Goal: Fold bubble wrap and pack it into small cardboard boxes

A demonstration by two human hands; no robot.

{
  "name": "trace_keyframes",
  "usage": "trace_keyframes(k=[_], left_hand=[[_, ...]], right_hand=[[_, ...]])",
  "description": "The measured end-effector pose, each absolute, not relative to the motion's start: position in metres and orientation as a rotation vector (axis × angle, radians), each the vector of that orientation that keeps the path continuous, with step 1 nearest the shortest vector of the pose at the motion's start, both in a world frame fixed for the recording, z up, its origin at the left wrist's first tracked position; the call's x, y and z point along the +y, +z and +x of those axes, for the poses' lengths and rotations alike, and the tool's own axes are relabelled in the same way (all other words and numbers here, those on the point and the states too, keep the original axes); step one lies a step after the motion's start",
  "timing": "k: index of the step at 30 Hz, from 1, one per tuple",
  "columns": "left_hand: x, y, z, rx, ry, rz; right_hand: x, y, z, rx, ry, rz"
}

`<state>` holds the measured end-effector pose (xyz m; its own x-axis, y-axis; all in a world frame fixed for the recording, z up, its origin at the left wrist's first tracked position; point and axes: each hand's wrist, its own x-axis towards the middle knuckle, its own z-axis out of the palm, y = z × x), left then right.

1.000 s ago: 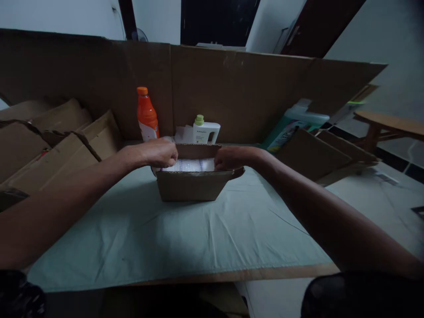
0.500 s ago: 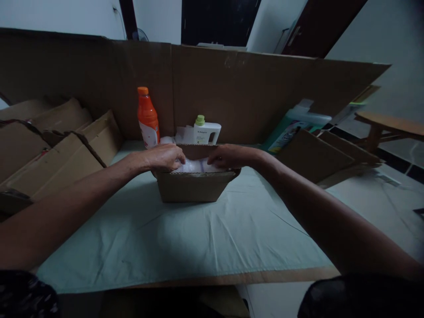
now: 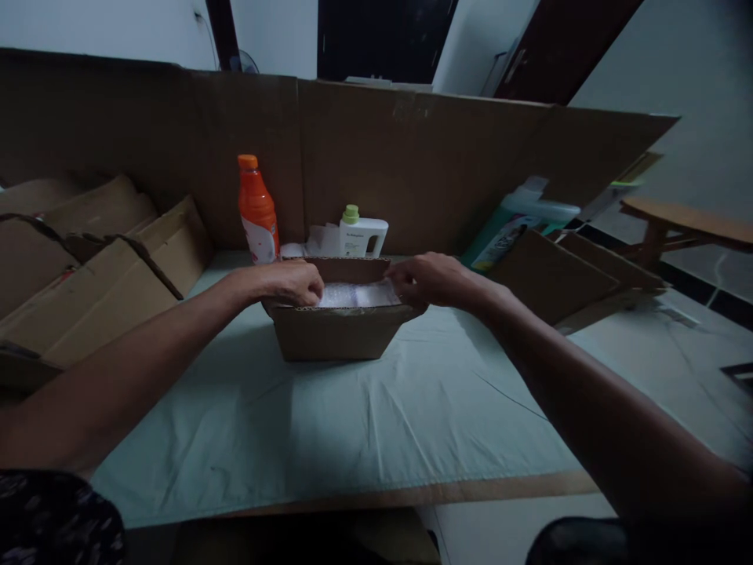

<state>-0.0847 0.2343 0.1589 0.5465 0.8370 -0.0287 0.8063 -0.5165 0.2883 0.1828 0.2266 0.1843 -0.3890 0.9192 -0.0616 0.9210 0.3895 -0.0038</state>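
An opened cardboard box [image 3: 335, 336] stands at the middle of the cloth-covered table. Clear bubble wrap [image 3: 356, 295] fills its top, and whatever lies under the wrap is hidden. My left hand [image 3: 294, 282] rests over the box's left end, fingers curled down against the left edge of the wrap. At the right end my right hand [image 3: 420, 278] has its fingers bent together over the rim, beside the wrap's right edge. Its fingertips are partly hidden, so what they pinch cannot be made out.
Behind the box stand an orange bottle [image 3: 257, 212] and a white jug with a green cap [image 3: 360, 235]. A teal bottle [image 3: 509, 224] leans at the right near cardboard pieces [image 3: 558, 275]. More cardboard boxes [image 3: 106, 290] sit at the left. A cardboard panel [image 3: 358, 157] borders the table's back.
My right hand has shifted up and outward from the wrap to the box's right end, uncovering more of the wrap. My left hand stays at the left end. The view has shifted slightly.
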Motion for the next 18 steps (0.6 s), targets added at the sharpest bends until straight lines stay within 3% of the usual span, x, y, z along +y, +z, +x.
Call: trace_keyframes(k=[2, 4, 7, 12, 18], left_hand=[[0.215, 0.167, -0.098, 1.350, 0.436, 2.554], [0.186, 0.163, -0.119, 1.438, 0.923, 2.474], [0.142, 0.124, -0.148, 1.721, 1.423, 2.033], [0.127, 0.034, -0.140, 1.568, 1.246, 1.544], [0.143, 0.027, -0.078, 1.344, 1.347, 1.491]], right_hand=[[0.208, 0.180, 0.206, 2.700, 0.028, 1.920], [0.187, 0.163, 0.235, 2.823, -0.025, 2.126], [0.163, 0.115, 0.263, 2.868, -0.499, 2.280], [0.165, 0.058, 0.225, 2.937, -1.170, 2.142], [0.178, 0.053, 0.192, 2.964, -1.089, 2.276]])
